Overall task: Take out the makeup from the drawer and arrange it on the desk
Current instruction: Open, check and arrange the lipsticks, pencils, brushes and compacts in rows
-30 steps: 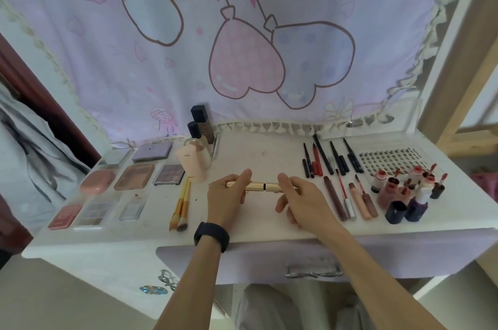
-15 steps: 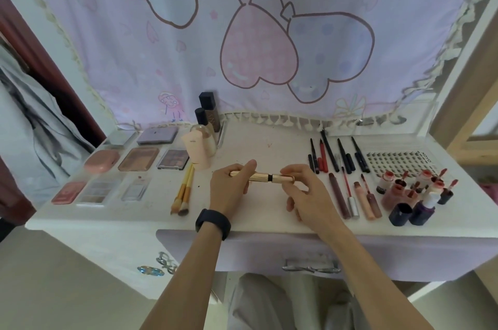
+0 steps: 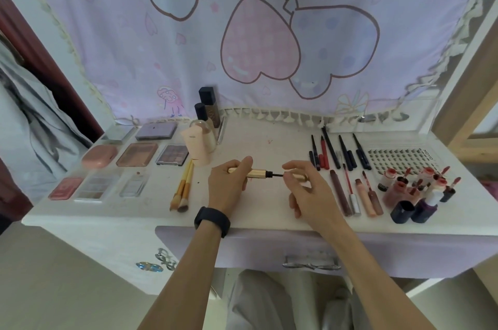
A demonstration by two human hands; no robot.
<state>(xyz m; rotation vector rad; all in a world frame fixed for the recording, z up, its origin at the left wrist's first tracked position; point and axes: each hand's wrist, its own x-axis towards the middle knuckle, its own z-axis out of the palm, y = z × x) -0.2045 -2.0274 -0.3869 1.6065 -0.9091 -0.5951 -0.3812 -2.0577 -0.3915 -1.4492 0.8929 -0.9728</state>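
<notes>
Over the middle of the white desk (image 3: 264,146) my left hand (image 3: 229,184) grips a gold mascara tube (image 3: 256,173). My right hand (image 3: 310,192) pinches its gold cap (image 3: 299,175), pulled a short way off so that the black wand stem (image 3: 277,175) shows between them. The lilac drawer (image 3: 269,248) under the desk edge is closed, its silver handle (image 3: 311,265) below my right forearm.
Palettes and compacts (image 3: 137,154) lie at the left, two gold brushes (image 3: 184,186) beside them, and foundation bottles (image 3: 207,106) and a pink tube (image 3: 198,149) at the back. Pencils (image 3: 336,151), lip glosses (image 3: 361,197), a lash tray (image 3: 398,158) and small bottles (image 3: 420,189) fill the right side.
The gold tube was in one piece before; now my right hand has drawn the cap to the right and the black wand stem is exposed. The camera has tilted a little upward.
</notes>
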